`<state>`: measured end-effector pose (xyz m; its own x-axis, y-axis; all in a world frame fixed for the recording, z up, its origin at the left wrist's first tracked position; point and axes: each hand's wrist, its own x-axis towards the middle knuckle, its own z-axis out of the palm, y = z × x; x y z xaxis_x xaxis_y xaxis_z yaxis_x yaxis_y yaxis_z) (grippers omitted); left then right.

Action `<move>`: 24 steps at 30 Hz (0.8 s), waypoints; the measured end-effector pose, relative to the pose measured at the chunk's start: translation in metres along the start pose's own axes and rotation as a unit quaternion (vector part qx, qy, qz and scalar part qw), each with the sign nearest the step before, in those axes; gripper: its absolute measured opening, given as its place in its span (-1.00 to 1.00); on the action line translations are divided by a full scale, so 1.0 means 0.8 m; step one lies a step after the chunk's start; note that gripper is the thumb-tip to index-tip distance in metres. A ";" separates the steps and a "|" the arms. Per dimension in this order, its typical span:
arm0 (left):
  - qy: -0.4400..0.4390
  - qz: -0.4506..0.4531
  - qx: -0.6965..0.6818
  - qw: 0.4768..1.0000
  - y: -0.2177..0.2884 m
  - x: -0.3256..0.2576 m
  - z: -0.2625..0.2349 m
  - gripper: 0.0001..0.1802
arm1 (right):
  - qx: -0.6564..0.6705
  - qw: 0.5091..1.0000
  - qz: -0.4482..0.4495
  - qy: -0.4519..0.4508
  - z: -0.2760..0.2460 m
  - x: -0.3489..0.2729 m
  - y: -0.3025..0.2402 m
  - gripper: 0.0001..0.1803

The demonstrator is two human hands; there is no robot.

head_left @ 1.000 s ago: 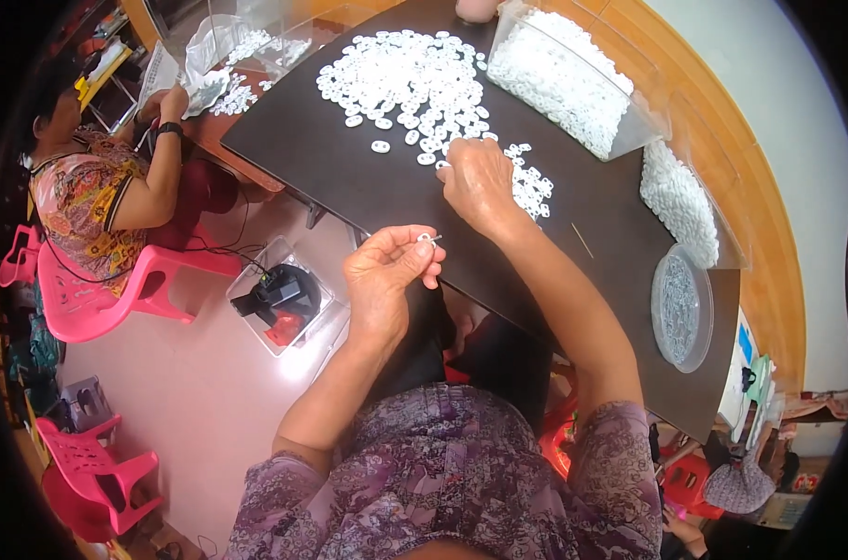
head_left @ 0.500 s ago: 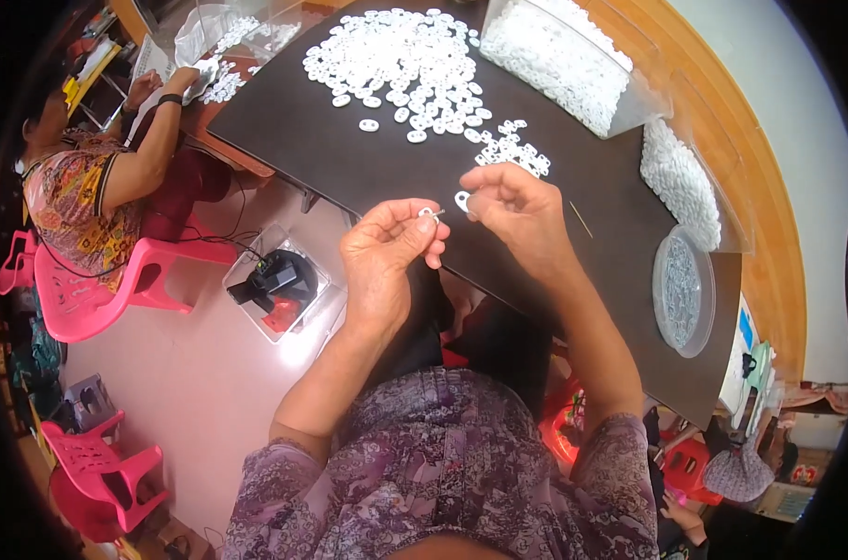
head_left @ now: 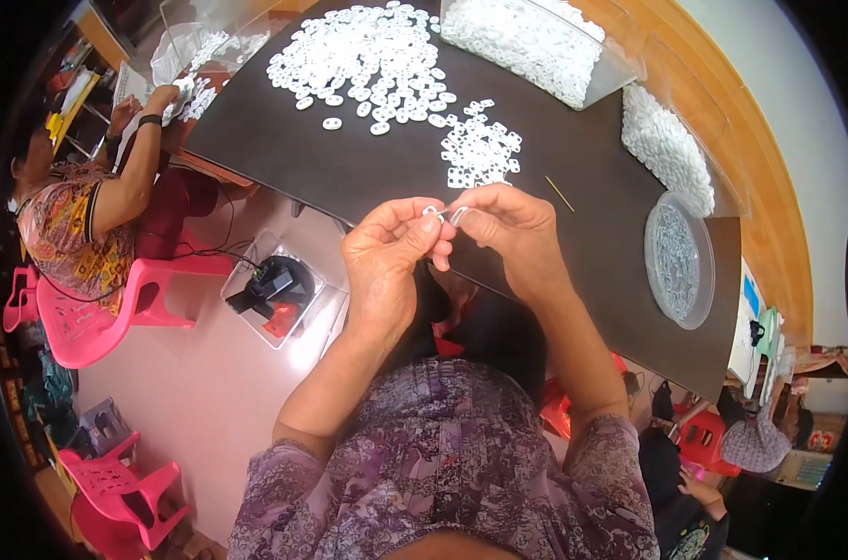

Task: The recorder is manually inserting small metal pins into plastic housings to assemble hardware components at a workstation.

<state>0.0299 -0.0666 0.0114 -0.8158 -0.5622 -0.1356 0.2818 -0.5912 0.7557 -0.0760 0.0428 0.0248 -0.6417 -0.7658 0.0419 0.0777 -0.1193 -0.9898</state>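
Note:
In front of my body, just off the near edge of the dark table [head_left: 284, 140], both hands meet. My left hand [head_left: 384, 261] pinches a small white plastic piece [head_left: 430, 210] between thumb and fingers, with a thin metal pin sticking out toward the right. A white oval plastic piece [head_left: 459, 216], seen nearly edge-on, is pinched in my right hand [head_left: 517, 229]. It is close against the pin's end; whether the pin enters one of its holes cannot be made out. Beyond my hands lies a small heap of white pieces with holes [head_left: 480, 149].
A large pile of white two-holed ovals [head_left: 358, 61] covers the far table. Clear bins hold white pieces [head_left: 526, 47] and more white pieces [head_left: 666, 149]. At right are a thin brass-coloured rod [head_left: 559, 193] and a round tray [head_left: 707, 280] of metal bits. Another person [head_left: 88, 215] works at left.
My right hand has brought the white oval piece leftward to the pin in my left hand, turning it nearly edge-on. The whole view has shifted slightly.

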 end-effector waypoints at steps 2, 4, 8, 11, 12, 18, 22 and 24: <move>-0.001 -0.002 0.009 1.000 0.001 -0.001 0.001 -0.83 | -0.040 0.999 -0.010 0.033 -0.003 -0.002 -0.002 -0.89; -0.002 -0.003 0.018 1.000 0.000 -0.003 0.003 -0.83 | -0.040 0.998 -0.007 0.039 -0.006 -0.005 -0.002 -0.88; -0.004 0.004 0.045 0.999 -0.005 -0.007 0.006 -0.83 | -0.050 0.996 0.014 0.066 -0.009 -0.009 -0.007 -0.86; -0.005 0.012 0.065 0.998 -0.008 -0.010 0.008 -0.83 | -0.055 0.996 -0.004 0.069 -0.012 -0.009 -0.005 -0.86; -0.004 0.013 0.073 0.997 -0.009 -0.011 0.009 -0.83 | -0.054 0.996 -0.004 0.070 -0.011 -0.010 -0.005 -0.86; 0.000 0.030 0.104 0.994 -0.013 -0.015 0.012 -0.83 | -0.116 0.989 -0.043 0.081 -0.005 -0.015 -0.008 -0.84; 0.001 0.037 0.114 0.993 -0.015 -0.017 0.011 -0.83 | -0.161 0.980 -0.081 0.083 -0.003 -0.016 -0.005 -0.82; 0.005 0.043 0.131 0.990 -0.015 -0.018 0.011 -0.83 | -0.178 0.977 -0.087 0.080 -0.002 -0.017 -0.005 -0.82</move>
<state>0.0335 -0.0463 0.0097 -0.7895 -0.6098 -0.0691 0.2076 -0.3713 0.9050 -0.0692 0.0547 0.0282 -0.7349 -0.6413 0.2207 -0.2951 0.0094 -0.9554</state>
